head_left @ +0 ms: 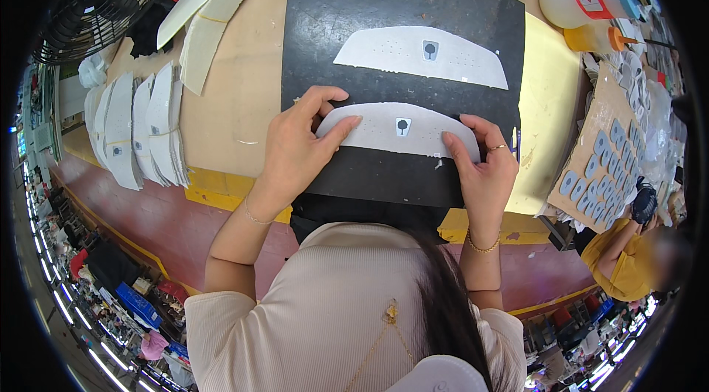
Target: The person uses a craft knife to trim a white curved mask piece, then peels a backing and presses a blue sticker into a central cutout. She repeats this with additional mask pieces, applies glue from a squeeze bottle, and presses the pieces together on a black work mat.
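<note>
Both hands were on the near white panel, which lay flat on the black mat at the tabletop edge. Left hand had its grip pinching the panel's left end, thumb on top and fingers curled at the upper edge. Right hand pressed its fingers down on the right end, so not really a closed grip. A second panel sat just beyond. Stacks of white pieces were off to the left, bottles far right.
</note>
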`<action>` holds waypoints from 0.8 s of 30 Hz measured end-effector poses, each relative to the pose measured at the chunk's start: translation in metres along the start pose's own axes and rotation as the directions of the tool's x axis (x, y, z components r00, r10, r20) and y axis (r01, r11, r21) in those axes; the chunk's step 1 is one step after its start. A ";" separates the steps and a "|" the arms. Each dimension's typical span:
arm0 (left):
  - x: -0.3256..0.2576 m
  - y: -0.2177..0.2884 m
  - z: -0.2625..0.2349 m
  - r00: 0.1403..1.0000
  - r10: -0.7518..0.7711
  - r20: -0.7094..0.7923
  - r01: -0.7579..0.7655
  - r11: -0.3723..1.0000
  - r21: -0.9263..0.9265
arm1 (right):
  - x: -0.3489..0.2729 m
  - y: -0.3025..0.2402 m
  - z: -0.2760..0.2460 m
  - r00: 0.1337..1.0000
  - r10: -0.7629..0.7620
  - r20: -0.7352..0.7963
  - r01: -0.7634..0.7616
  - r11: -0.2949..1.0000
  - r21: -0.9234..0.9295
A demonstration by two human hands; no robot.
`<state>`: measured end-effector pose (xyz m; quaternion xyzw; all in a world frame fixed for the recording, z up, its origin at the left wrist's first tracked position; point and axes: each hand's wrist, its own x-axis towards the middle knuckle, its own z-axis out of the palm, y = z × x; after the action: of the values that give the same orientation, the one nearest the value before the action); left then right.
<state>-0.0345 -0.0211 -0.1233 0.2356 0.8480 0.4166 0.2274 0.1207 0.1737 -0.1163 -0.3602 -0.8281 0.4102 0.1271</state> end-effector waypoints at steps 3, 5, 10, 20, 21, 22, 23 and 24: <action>0.000 0.001 0.000 1.000 -0.006 0.001 0.006 1.000 0.003 | 0.000 0.002 0.001 0.999 -0.034 -0.012 0.034 0.999 -0.003; 0.000 0.002 -0.001 1.000 -0.012 0.003 0.012 1.000 0.001 | 0.000 0.002 0.001 0.999 -0.051 -0.018 0.051 0.999 -0.002; 0.000 0.001 0.000 1.000 -0.011 0.002 0.011 1.000 -0.009 | 0.000 0.002 0.001 0.999 -0.048 -0.015 0.048 0.999 -0.017; 0.001 0.000 0.001 1.000 -0.001 -0.010 0.001 1.000 0.009 | 0.000 0.003 0.002 0.995 -0.099 -0.030 0.098 0.994 -0.040; 0.001 -0.001 0.001 1.000 -0.003 -0.011 0.003 1.000 0.008 | 0.000 0.002 0.002 0.995 -0.091 -0.028 0.090 0.995 -0.040; 0.001 -0.001 0.001 1.000 -0.005 -0.012 0.005 1.000 0.006 | 0.000 0.000 0.002 0.996 -0.083 -0.026 0.082 0.996 -0.040; 0.001 0.000 0.001 1.000 -0.018 -0.004 0.018 1.000 0.003 | 0.000 -0.001 0.002 0.997 -0.075 -0.024 0.074 0.996 -0.040; 0.001 0.003 0.000 1.000 -0.031 0.003 0.031 1.000 0.001 | 0.000 0.000 0.002 0.996 -0.083 -0.027 0.082 0.996 -0.043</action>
<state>-0.0347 -0.0188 -0.1213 0.2235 0.8513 0.4124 0.2352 0.1198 0.1724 -0.1174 -0.3341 -0.8489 0.3819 0.1480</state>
